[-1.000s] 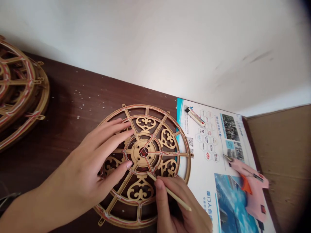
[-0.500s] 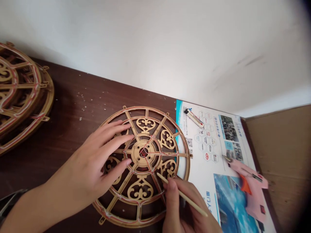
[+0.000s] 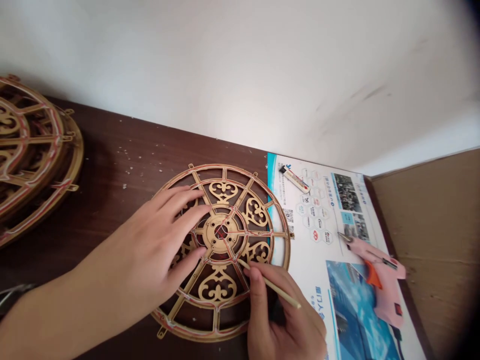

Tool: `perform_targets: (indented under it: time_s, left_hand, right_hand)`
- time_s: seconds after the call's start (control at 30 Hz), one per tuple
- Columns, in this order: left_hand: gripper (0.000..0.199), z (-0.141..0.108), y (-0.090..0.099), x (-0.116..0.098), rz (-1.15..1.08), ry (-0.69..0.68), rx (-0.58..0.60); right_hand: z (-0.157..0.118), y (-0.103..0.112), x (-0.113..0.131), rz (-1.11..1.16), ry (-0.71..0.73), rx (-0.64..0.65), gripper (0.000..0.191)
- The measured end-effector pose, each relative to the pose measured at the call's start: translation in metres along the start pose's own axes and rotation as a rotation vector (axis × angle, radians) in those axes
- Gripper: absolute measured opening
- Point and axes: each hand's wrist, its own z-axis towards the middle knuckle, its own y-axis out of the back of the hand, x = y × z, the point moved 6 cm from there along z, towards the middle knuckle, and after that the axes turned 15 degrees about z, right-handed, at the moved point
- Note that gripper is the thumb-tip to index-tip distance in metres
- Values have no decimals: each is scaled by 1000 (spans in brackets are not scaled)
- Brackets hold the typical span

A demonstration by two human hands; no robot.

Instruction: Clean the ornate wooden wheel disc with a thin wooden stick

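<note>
A round gold openwork frame (image 3: 217, 295) lies flat on the dark brown table, with scroll ornaments between its spokes. Thin red and white wires run along its rings and some spokes. Across the frame's left side rests my left hand (image 3: 150, 240), fingers spread and fingertips near the hub; it grips nothing. My right hand (image 3: 285, 310) pinches a thin pale wooden stick (image 3: 279, 290) like a pen, at the frame's lower right. The stick's tip meets the inner ring beside a spoke, where wires pass. My left hand covers part of the frame's left side.
A stack of similar gold frames (image 3: 73, 165) stands at the left. To the right, a printed sheet (image 3: 300, 255) carries a lighter (image 3: 294, 179) and a pink glue gun (image 3: 382, 280) with its cord. White crumbs dot the table (image 3: 108, 195). Behind is a white wall (image 3: 225, 75); brown cardboard (image 3: 431, 210) stands right.
My right hand and the stick have shifted slightly up and left, the tip now at the inner ring. My left hand has moved a little right. The view has also shifted slightly.
</note>
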Motion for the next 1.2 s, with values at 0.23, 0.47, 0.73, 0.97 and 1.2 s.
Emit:
perform_targets:
  time_s: [0.23,0.47,0.73,0.97,1.2]
  left_hand:
    - [53,18,3,-8,-2,33,1]
    - [66,22,-6,-15,143,88,13]
    - [74,27,-18,-13,139,72,18]
    - [78,28,-23,-10,36,73,30]
    - [82,27,-22,-11,26,70,48]
  right_hand:
    - [-1,-2,3,78,16,48,16]
    - [16,1,4,57,-150,180,19]
    - [53,-16,-12,158,-137,641,27]
    - [67,-19,-39,301,-178,697,25]
    - [64,-11,-45,370,-275,551,20]
